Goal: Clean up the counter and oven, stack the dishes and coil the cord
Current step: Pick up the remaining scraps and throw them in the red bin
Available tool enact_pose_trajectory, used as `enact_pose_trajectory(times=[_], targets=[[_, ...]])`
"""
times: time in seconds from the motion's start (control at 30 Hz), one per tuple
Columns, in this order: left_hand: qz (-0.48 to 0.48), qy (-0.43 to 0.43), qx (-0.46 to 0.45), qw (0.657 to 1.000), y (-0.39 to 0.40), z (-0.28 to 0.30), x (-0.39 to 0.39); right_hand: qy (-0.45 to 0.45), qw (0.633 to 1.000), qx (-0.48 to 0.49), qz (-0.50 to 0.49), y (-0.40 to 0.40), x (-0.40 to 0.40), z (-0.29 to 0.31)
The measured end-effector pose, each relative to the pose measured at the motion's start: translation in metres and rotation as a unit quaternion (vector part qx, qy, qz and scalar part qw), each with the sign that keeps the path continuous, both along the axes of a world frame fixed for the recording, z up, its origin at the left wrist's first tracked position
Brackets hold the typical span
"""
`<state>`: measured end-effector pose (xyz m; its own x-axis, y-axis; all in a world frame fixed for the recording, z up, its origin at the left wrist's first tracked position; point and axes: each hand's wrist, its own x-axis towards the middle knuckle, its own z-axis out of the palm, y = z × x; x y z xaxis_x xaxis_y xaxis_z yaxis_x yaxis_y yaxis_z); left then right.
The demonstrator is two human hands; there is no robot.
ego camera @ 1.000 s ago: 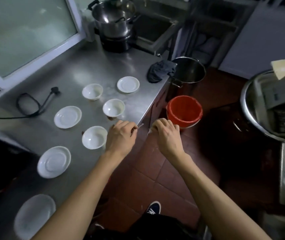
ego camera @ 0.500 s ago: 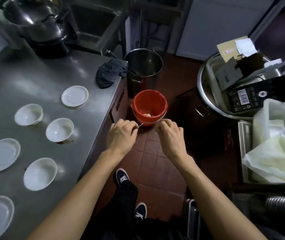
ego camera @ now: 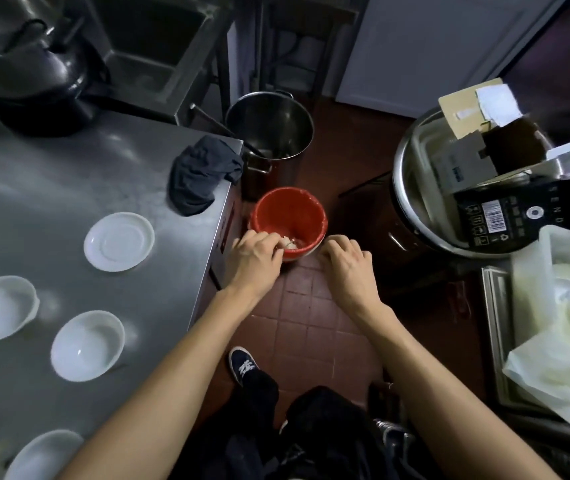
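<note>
Item 1. Left hand (ego camera: 254, 259): held off the counter edge, over the near rim of the red bucket (ego camera: 288, 221). Fingers curled, apparently pinching a small pale scrap (ego camera: 285, 241) at their tips; the scrap is too small to identify. It sits just inside the bucket's near rim, with more pale bits visible on the bucket floor below it.

Item 2. Right hand (ego camera: 346, 263): beside the bucket's right near rim, over the tiled floor. Fingers curled downward; whether they hold anything cannot be told.

Item 3. Key relation: the bucket mouth lies directly ahead of and below the left fingertips, so the left hand is the nearer one for a drop. Judged step: discarding counter scraps; letting go should send the scrap straight in.

Item 4. Counter (ego camera: 51, 202): steel, to the left of both hands. White bowls, including one nearest the edge (ego camera: 88, 345), and a saucer (ego camera: 119, 241) lie spread apart, not yet stacked. All are well left of the hands, closer to the left one.

Item 5. Dark cloth (ego camera: 202, 174): bunched at the counter's far corner, just left of the bucket.

Item 6. Steel pot (ego camera: 269, 126): on the floor beyond the bucket.

Item 7. Cord: not in view.
</note>
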<state>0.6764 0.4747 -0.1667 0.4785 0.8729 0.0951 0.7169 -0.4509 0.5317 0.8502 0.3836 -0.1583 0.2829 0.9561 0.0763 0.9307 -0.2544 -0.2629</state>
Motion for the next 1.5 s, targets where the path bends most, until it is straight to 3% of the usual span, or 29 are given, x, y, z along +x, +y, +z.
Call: enact_pose_trajectory(times=[0.37, 0.73, 1.0, 1.27, 1.5], targets=[[-0.003, 0.033, -0.019, 0.999, 0.07, -0.021, 0.036, 0.007, 0.999, -0.037, 0.0, 0.081, 0.044, -0.024], [0.003, 0.131, -0.079, 0.988, 0.145, -0.047, 0.148, 0.062, 0.995, -0.071, 0.033, 0.161, 0.152, -0.072], [0.059, 0.141, -0.155, 0.976, 0.195, -0.075, 0.203, 0.089, 0.988, -0.118, 0.033, 0.208, 0.218, -0.119], [0.116, 0.141, -0.249, 0.951, 0.234, -0.169, 0.222, 0.147, 0.973, -0.178, 0.017, 0.243, 0.221, -0.203], [0.114, 0.139, -0.299, 0.937, 0.252, -0.289, 0.223, 0.147, 0.97, -0.196, -0.004, 0.272, 0.218, -0.318]])
